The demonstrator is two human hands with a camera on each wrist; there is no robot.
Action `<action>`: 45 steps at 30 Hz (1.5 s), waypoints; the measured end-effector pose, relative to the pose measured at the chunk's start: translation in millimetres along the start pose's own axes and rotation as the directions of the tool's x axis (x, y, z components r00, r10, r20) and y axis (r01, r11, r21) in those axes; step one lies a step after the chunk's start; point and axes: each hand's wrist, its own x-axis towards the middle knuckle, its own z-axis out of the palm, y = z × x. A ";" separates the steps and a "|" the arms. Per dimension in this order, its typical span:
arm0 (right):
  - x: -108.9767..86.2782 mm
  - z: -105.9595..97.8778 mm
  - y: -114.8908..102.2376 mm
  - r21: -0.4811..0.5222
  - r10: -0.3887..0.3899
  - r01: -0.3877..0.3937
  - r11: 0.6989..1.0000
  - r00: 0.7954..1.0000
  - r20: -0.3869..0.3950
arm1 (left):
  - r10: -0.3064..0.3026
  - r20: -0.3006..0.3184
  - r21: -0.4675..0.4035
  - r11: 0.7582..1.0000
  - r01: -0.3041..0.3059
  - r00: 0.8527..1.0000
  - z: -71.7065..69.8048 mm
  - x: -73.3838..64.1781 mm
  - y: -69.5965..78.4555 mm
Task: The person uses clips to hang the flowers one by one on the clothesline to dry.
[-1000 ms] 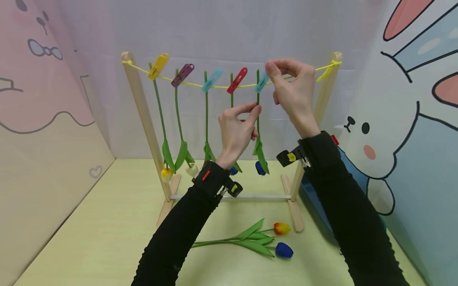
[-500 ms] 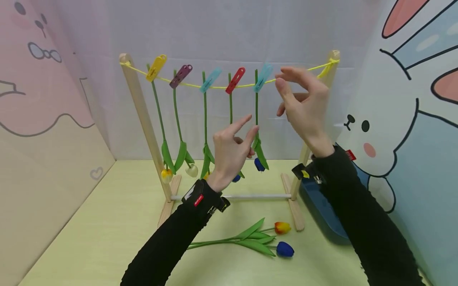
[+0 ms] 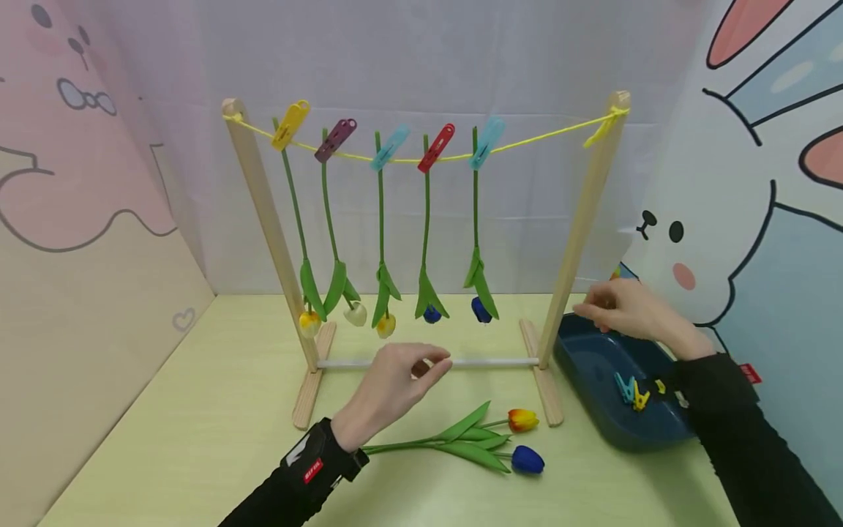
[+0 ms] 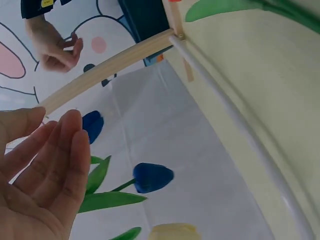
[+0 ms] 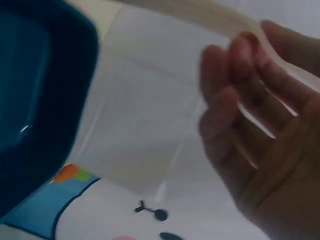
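My left hand (image 3: pixel 395 384), fingers loosely bent with nothing between them, is above the table just behind the lying tulips. Two artificial tulips lie there, one with an orange-yellow bloom (image 3: pixel 522 420) and one with a blue bloom (image 3: pixel 527 460). Over the back rim of a dark blue tub (image 3: pixel 596 380) hovers my right hand (image 3: pixel 626 311), also holding nothing. Inside the tub are a light blue clothespin (image 3: pixel 624 388) and a yellow clothespin (image 3: pixel 640 398). Several tulips hang upside down from a yellow string, the rightmost blue tulip (image 3: pixel 481 309) under a light blue clothespin (image 3: pixel 487 143).
A wooden frame carries the yellow string (image 3: pixel 549 135) between its left post (image 3: pixel 266 212) and right post (image 3: pixel 582 219). A white bar (image 3: pixel 494 363) joins the feet low down. Printed panels stand at both sides, with a pale cloth (image 3: pixel 527 58) behind.
Both hands have let go at the rightmost hanging tulip and its light blue clothespin, which stay on the string. The left hand came down toward the table; the right swung down to the tub.
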 end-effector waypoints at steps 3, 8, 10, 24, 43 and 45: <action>-18.1 1.8 -3.9 -0.110 0.242 -0.221 0.969 0.939 0.243 | -0.066 0.113 0.058 0.996 0.060 0.991 3.2 -13.7 -9.6; -28.5 14.7 20.3 -0.144 0.349 -0.318 0.937 0.848 0.398 | -0.145 0.314 0.105 0.988 0.117 0.938 12.8 -28.4 -24.5; -30.8 18.4 26.2 -0.159 0.356 -0.318 0.935 0.834 0.422 | -0.173 0.390 0.102 0.984 0.145 0.904 17.8 -31.9 -28.9; -39.8 37.1 53.0 -0.301 0.560 -0.477 0.826 0.753 0.346 | -0.280 0.513 0.120 0.959 0.255 0.812 32.2 -55.4 -42.3; -37.6 44.4 47.5 -0.297 0.572 -0.490 0.820 0.729 0.377 | -0.276 0.520 0.109 0.960 0.257 0.809 39.5 -63.8 -51.7; -37.7 44.7 47.1 -0.301 0.562 -0.476 0.826 0.737 0.376 | -0.276 0.516 0.114 0.960 0.255 0.811 40.3 -63.8 -52.1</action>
